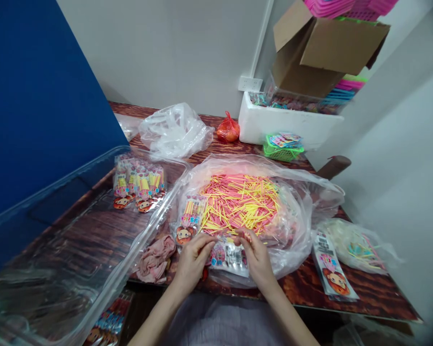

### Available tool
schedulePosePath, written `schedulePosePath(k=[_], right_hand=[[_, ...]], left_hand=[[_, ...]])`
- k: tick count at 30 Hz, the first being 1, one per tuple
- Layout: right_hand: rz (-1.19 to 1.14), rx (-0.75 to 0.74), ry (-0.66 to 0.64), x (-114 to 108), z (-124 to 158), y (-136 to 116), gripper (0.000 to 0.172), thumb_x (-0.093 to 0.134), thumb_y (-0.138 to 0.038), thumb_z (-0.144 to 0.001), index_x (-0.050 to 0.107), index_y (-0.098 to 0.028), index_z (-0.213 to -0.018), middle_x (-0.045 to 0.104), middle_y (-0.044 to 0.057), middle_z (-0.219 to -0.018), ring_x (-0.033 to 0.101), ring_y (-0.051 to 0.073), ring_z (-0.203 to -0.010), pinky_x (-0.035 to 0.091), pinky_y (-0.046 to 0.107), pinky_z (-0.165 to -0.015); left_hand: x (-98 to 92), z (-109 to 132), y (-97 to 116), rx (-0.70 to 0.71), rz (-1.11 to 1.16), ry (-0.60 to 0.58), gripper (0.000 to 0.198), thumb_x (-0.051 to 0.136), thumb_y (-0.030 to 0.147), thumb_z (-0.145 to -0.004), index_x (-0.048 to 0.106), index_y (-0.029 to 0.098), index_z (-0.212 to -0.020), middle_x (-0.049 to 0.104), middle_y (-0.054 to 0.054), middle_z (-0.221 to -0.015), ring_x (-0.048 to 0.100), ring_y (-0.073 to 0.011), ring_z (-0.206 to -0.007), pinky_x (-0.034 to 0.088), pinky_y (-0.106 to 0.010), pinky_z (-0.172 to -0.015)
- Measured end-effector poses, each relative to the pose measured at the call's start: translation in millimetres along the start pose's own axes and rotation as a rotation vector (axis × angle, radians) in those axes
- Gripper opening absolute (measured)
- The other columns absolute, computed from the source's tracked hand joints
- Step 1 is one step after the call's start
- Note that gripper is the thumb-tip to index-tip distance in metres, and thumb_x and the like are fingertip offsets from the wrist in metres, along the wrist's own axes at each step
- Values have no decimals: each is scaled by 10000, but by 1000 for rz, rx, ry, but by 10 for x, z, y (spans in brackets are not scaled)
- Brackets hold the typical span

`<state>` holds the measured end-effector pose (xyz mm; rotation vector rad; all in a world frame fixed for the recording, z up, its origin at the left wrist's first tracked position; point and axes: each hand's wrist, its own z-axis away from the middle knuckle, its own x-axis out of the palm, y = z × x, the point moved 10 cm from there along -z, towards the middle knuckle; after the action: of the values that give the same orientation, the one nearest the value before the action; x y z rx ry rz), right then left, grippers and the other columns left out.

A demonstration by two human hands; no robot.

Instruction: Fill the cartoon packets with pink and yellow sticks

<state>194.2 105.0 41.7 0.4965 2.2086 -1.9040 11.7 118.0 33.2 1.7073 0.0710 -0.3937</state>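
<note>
Printed packet is seen, in the head view, between left hand and right hand, before pink and yellow sticks heaped in a clear bag on the bench. Each grip is curled; whether anything is pinched cannot be told. Its lettering is too blurred to be read.

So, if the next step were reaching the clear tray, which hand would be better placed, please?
Probably the left hand: it is nearer the clear tray, while the right hand is farther across, beyond the packet between them.
</note>
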Motion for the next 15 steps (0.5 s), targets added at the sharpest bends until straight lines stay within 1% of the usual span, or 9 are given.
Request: schedulePosePath(k=[2, 4, 7, 10, 12, 14, 15], right_hand=[[37, 54, -13, -35, -112, 80, 152, 425, -318, -943, 532, -223, -993, 634, -7, -723, 603, 181, -642, 458, 288, -646], [95, 71, -31, -92, -269, 114, 123, 422, -313, -933, 509, -233, -902, 615, -21, -677, 585, 176, -583, 442, 282, -597], [189, 19, -11, -235, -526, 59, 140, 439, -301, -913, 498, -234, -804, 632, -7, -698, 603, 183, -615, 439, 288, -606], [179, -29, 89, -406, -690, -45, 144, 482, -312, -899, 546, -223, -805, 679, 30, -794, 649, 208, -747, 465, 322, -695], [37, -28, 193, -507, -713, -101, 150, 528, -341, -892, 590, -216, -837, 705, 49, -874, 665, 222, -862, 474, 362, -801], [-270, 16, 246, -504, -693, -109, 156, 581, -369, -877, 621, -219, -884, 722, 50, -932, 670, 225, -932, 464, 407, -898], [-462, 56, 230, -435, -681, -102, 156, 609, -375, -865, 630, -225, -899, 729, 47, -948, 672, 227, -952, 458, 427, -933]], left_hand=[[0, -6, -12, -7, 5, 2, 212, 521, 287, -926, 716, 202, -913, 697, -40, -930, 628, -180, -903, 452, -278, -828], [4, -18, -25, -16, 12, 6, 216, 523, 297, -925, 717, 203, -917, 698, -40, -933, 629, -183, -903, 451, -279, -824], [10, -33, -39, -23, 25, 22, 215, 533, 308, -919, 722, 205, -915, 699, -39, -927, 631, -184, -894, 451, -278, -814], [24, -37, -52, -36, 48, 29, 212, 539, 307, -914, 726, 207, -899, 702, -35, -920, 632, -183, -895, 450, -274, -810], [35, -36, -64, -51, 73, 31, 214, 542, 307, -909, 730, 206, -892, 704, -36, -913, 633, -183, -892, 451, -273, -806], [51, -36, -78, -70, 106, 33, 212, 555, 312, -898, 736, 200, -897, 708, -39, -908, 636, -186, -887, 453, -275, -806], [63, -37, -89, -84, 129, 32, 213, 562, 315, -891, 739, 197, -903, 711, -42, -906, 638, -188, -884, 455, -277, -807]])
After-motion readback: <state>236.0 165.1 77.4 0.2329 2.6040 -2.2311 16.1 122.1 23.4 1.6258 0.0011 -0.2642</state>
